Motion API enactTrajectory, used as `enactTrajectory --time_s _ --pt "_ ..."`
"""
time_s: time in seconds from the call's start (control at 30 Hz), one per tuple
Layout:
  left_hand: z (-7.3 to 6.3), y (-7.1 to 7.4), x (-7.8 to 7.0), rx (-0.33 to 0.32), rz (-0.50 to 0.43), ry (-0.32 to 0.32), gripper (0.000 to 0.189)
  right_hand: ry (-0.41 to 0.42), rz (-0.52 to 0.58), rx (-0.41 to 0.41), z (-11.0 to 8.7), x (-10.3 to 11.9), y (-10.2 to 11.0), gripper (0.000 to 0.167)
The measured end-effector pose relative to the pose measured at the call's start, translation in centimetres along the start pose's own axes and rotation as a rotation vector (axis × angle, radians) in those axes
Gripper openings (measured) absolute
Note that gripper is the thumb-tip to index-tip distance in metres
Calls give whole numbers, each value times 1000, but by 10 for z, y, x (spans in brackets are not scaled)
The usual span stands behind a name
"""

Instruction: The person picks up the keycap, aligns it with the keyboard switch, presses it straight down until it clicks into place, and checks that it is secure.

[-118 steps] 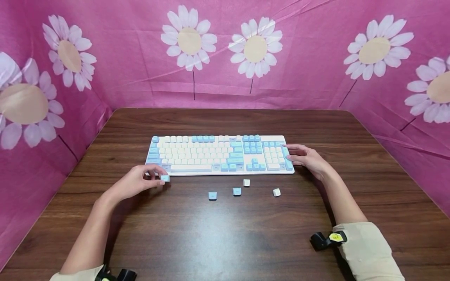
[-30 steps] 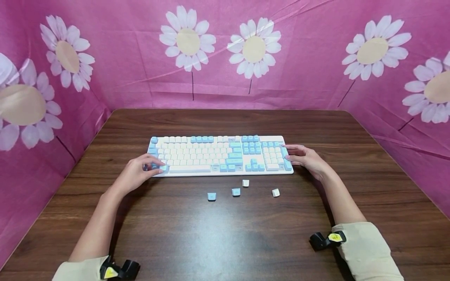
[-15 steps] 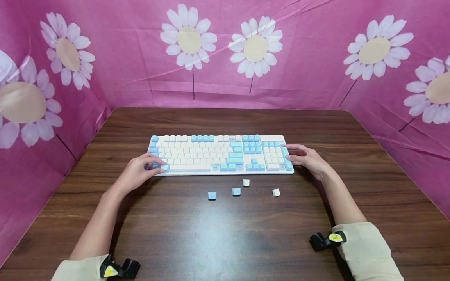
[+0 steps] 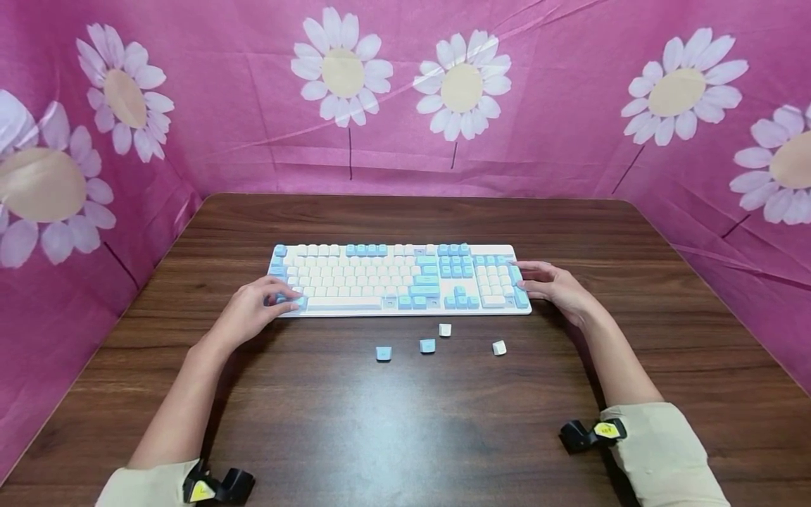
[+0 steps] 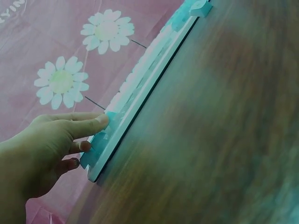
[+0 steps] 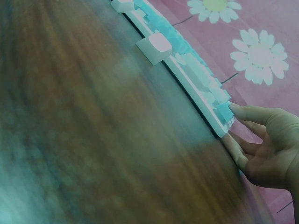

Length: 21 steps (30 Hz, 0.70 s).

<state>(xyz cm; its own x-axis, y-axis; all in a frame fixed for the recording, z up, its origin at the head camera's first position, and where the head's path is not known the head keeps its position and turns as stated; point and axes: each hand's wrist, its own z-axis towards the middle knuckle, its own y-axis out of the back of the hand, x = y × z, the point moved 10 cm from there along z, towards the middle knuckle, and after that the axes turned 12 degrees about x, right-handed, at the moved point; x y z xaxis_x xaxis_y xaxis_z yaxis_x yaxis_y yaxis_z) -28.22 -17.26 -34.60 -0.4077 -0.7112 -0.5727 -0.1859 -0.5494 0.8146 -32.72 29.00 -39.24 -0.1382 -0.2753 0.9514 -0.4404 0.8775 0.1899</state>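
A white and light-blue keyboard lies across the middle of the wooden table. At its front left corner my left hand has thumb and index finger on a small blue keycap, which sits in the bottom row beside the long white space bar. In the left wrist view, the thumb presses on that keycap from the front. My right hand rests against the keyboard's right end, thumb and fingertips touching its side and the blue keys there, as the right wrist view also shows.
In front of the keyboard lie two blue keycaps, one farther left and one near the middle, plus two white ones. Bare key sockets show in the bottom row. Pink flowered cloth stands behind the table.
My left hand has carried the blue keycap from just in front of the keyboard up onto its front left corner. Over the last second it has barely moved. The right hand stays put.
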Motion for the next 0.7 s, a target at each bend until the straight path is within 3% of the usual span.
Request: enactTrajectory --time_s 0.7 --pt "1 0 3 -3 -19 29 17 0 8 5 0 0 -1 64"
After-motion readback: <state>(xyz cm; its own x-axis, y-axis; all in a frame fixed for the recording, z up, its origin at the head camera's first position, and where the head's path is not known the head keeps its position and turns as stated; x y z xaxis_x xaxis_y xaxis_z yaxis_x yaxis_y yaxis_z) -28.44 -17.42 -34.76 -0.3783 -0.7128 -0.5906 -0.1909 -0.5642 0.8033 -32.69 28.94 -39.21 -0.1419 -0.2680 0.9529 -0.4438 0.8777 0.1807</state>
